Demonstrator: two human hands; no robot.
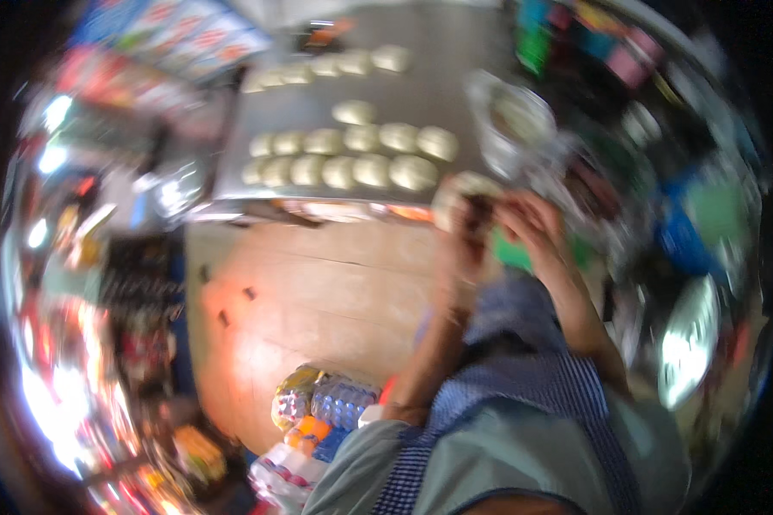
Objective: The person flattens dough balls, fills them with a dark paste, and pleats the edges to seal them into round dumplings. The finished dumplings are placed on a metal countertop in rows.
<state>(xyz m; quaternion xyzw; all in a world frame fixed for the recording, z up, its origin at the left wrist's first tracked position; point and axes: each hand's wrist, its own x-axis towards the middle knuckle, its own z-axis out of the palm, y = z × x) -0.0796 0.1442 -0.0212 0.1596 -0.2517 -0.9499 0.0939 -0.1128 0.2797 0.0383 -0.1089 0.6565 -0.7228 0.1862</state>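
Observation:
In my left hand (pixel 467 251) lies a pale dough round (pixel 448 201), close to the front edge of the metal worktop (pixel 451 45). A dark mass, seemingly filling, shows on the dough, though blur hides its detail. My right hand (pixel 531 222) is beside it with curled fingers at the dark mass. Whether those fingers pinch anything is unclear. To the left of my hands, several rounded dough pieces (pixel 413 172) sit in rows on the worktop, and another row (pixel 354 62) lies farther back.
Right of the dough stands a plastic-lined bowl (pixel 522 116), with a clear bag of dark contents (pixel 589 187) nearer me. Colourful cartons (pixel 180 32) are at the far left. Shrink-wrapped bottles (pixel 344 399) stand on the tiled floor (pixel 322 290) by my left side.

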